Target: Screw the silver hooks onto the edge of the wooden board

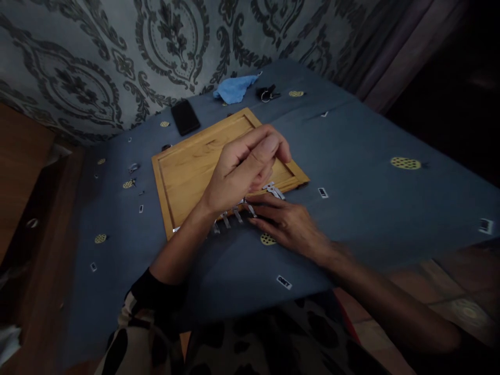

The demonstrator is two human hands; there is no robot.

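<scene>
A wooden tray (187,166) lies on a blue cloth-covered table (371,198). Along its near edge sit several small silver metal pieces (234,214), looking like keys. My left hand (246,169) hovers over the tray's near edge with fingers curled and pinched together; what it holds, if anything, is hidden. My right hand (289,221) rests low on the cloth just in front of the tray, its fingers touching the metal pieces at the tray's near edge; it is blurred.
Behind the tray lie a black phone (185,116), a crumpled blue cloth (234,88) and a dark key ring bundle (266,94). Small metal bits (133,169) are scattered at the left. A patterned wall stands behind, a wooden ledge to the left.
</scene>
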